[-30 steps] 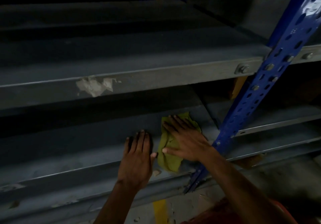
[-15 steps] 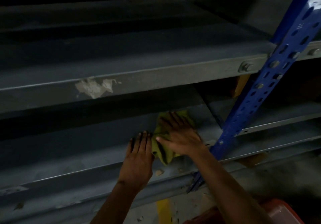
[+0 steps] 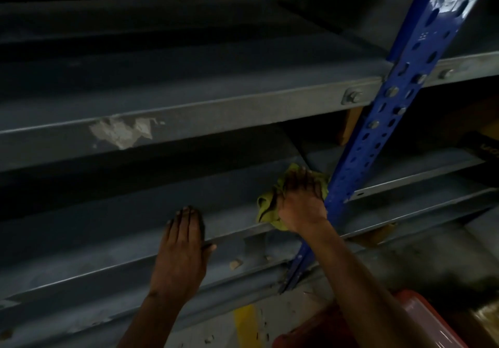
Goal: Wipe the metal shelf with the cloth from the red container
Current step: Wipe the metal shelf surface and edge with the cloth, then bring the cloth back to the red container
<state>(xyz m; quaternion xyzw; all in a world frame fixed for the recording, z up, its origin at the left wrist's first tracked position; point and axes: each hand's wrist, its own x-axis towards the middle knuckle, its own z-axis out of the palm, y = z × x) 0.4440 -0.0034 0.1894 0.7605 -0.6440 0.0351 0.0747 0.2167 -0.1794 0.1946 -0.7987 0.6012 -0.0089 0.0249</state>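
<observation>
A crumpled yellow-green cloth [image 3: 267, 207] lies on the lower grey metal shelf [image 3: 108, 221], close to the blue upright. My right hand [image 3: 302, 202] is bunched over the cloth and grips it, covering most of it. My left hand [image 3: 183, 242] lies flat on the shelf's front edge, fingers together, a hand's width left of the cloth. The red container [image 3: 421, 323] shows at the bottom right, partly hidden behind my right forearm.
A blue perforated upright post [image 3: 391, 104] stands right beside the cloth. The upper grey shelf [image 3: 189, 77] overhangs the lower one, its front beam carrying a patch of torn paper [image 3: 121, 131]. A yellow line [image 3: 247, 326] marks the floor below.
My right hand has slid the cloth to the right, toward the blue post, and closed from flat to bunched around it. My left hand stayed on the shelf edge, now apart from the cloth.
</observation>
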